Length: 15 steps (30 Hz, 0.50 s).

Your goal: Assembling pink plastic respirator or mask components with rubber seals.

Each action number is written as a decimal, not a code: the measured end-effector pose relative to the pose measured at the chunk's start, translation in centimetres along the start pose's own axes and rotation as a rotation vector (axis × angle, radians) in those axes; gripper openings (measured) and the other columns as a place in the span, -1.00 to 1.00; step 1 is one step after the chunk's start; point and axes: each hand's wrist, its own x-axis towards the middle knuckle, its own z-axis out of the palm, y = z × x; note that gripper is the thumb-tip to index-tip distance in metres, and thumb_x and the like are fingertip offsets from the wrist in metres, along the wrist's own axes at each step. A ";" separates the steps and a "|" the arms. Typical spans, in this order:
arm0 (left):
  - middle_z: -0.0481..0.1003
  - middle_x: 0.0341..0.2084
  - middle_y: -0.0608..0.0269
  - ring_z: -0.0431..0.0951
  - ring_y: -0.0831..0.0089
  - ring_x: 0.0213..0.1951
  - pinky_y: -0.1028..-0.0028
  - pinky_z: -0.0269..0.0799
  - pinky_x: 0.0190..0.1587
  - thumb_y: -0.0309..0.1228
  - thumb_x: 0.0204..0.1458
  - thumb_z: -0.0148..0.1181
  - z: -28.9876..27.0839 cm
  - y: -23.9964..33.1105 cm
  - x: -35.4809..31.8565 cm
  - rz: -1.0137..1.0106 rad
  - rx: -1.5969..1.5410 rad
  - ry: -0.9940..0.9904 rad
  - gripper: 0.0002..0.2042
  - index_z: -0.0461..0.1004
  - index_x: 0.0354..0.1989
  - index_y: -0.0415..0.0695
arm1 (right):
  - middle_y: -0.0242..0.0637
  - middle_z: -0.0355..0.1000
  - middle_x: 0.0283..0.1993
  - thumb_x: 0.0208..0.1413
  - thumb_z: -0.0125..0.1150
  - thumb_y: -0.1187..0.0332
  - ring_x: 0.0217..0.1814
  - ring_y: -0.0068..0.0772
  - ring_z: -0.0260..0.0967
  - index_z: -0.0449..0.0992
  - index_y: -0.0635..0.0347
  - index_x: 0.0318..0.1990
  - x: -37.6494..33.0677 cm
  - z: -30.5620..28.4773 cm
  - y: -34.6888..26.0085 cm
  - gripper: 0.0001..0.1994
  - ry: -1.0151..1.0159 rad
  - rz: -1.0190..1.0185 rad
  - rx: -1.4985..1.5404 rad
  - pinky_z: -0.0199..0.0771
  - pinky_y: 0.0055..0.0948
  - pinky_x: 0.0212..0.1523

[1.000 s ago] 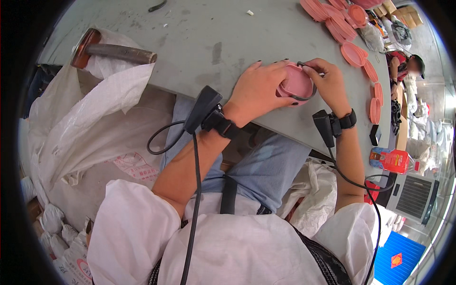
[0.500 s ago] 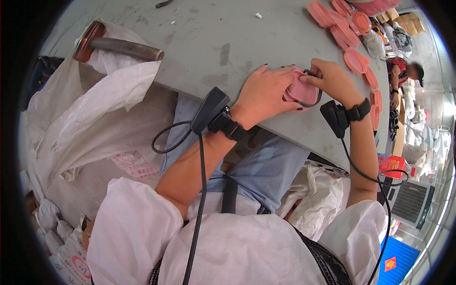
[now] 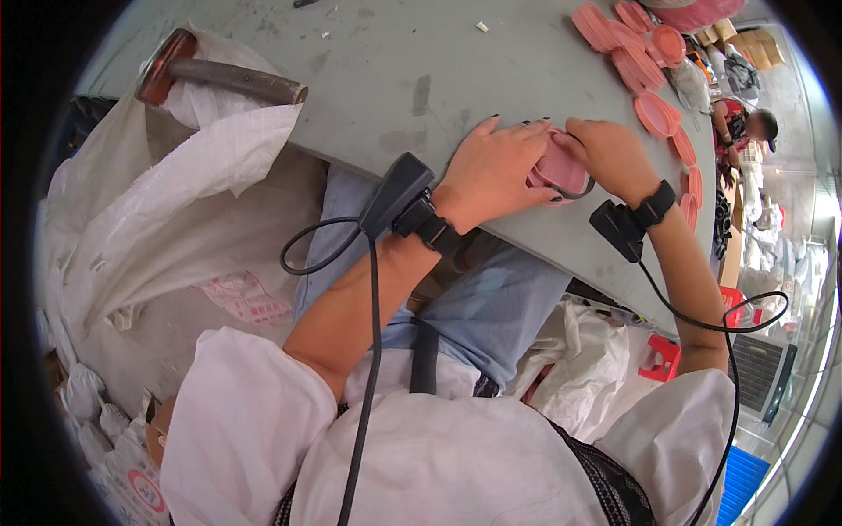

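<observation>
A small pink plastic dish-shaped part [image 3: 560, 169] rests on the grey table near its front edge. My left hand [image 3: 495, 171] is closed on its left side, with the thumb along the near rim. A thin black ring [image 3: 581, 193] lies along the part's near right rim. On the right side, my right hand [image 3: 614, 156] presses down with bent fingers, partly covering the ring and the far rim. Whether the ring sits in a groove all the way round is hidden by the fingers.
Several pink parts [image 3: 638, 66] lie in a curved row along the table's [image 3: 377, 79] right edge. A hammer [image 3: 232, 81] rests on white sacking [image 3: 184, 193] at the left. Black cables hang from both wrist straps. Another person [image 3: 732, 127] is at the far right.
The black ring, lifted away at the right before, now lies against the pink part's rim. My right hand has turned palm-down over it, and my right elbow has swung outward.
</observation>
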 end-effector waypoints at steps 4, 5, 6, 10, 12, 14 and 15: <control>0.34 0.12 0.17 0.40 0.31 0.05 0.08 0.17 0.17 0.03 -0.27 0.32 0.7 1.3 0.3 -0.062 0.083 -0.007 -0.44 0.44 -0.23 -0.19 | -0.04 0.41 -0.48 0.17 -0.10 0.19 -0.38 -0.10 0.39 0.47 0.29 -0.30 -0.7 0.9 0.1 -0.67 -0.015 0.313 0.370 0.38 -0.23 -0.33; 0.35 0.10 0.13 0.40 0.29 0.05 0.08 0.17 0.16 0.05 -0.28 0.32 1.2 1.8 0.5 -0.091 0.140 0.030 -0.42 0.44 -0.21 -0.19 | -0.07 0.41 -0.48 0.17 -0.12 0.22 -0.37 -0.18 0.39 0.48 0.32 -0.25 -1.1 1.5 0.6 -0.67 0.040 0.364 0.586 0.39 -0.28 -0.33; 0.36 0.08 0.09 0.40 0.27 0.06 0.08 0.18 0.15 0.07 -0.29 0.32 1.5 2.0 0.5 -0.126 0.201 0.066 -0.39 0.44 -0.20 -0.20 | -0.07 0.41 -0.48 0.17 -0.12 0.22 -0.37 -0.18 0.39 0.48 0.32 -0.25 -1.5 1.7 0.2 -0.67 0.046 0.365 0.590 0.39 -0.28 -0.33; 0.38 0.03 0.03 0.40 0.20 0.04 0.07 0.19 0.13 0.09 -0.25 0.29 2.1 2.3 0.5 -0.089 0.237 0.139 -0.38 0.42 -0.18 -0.22 | -0.30 0.41 -0.27 0.15 -0.15 0.38 -0.28 -0.39 0.35 0.45 0.38 -0.11 -4.5 3.8 -1.6 -0.70 0.320 0.741 1.337 0.39 -0.43 -0.25; 0.39 -0.01 0.04 0.41 0.16 0.00 0.04 0.18 0.13 0.06 -0.19 0.26 1.7 2.4 0.6 -0.058 0.223 0.139 -0.39 0.36 -0.10 -0.20 | -0.31 0.38 -0.29 0.13 -0.14 0.46 -0.30 -0.36 0.34 0.44 0.36 -0.07 -5.2 6.4 -2.7 -0.71 0.541 0.691 1.039 0.40 -0.43 -0.20; 0.39 -0.02 0.04 0.41 0.15 0.00 0.01 0.17 0.13 0.03 -0.16 0.24 1.7 2.2 0.4 -0.047 0.204 0.124 -0.40 0.32 -0.06 -0.18 | -0.22 0.37 -0.19 0.08 -0.11 0.53 -0.21 -0.30 0.34 0.40 0.34 0.00 -4.6 7.0 -5.5 -0.68 0.664 0.659 1.039 0.39 -0.42 -0.15; 0.39 -0.02 0.04 0.40 0.14 0.00 -0.03 0.15 0.12 0.01 -0.12 0.22 1.6 2.1 0.4 -0.041 0.188 0.117 -0.41 0.28 -0.02 -0.17 | -0.15 0.34 -0.10 0.07 -0.10 0.55 -0.13 -0.23 0.32 0.37 0.33 0.03 -4.3 6.8 -6.7 -0.66 0.743 0.629 0.925 0.36 -0.39 -0.10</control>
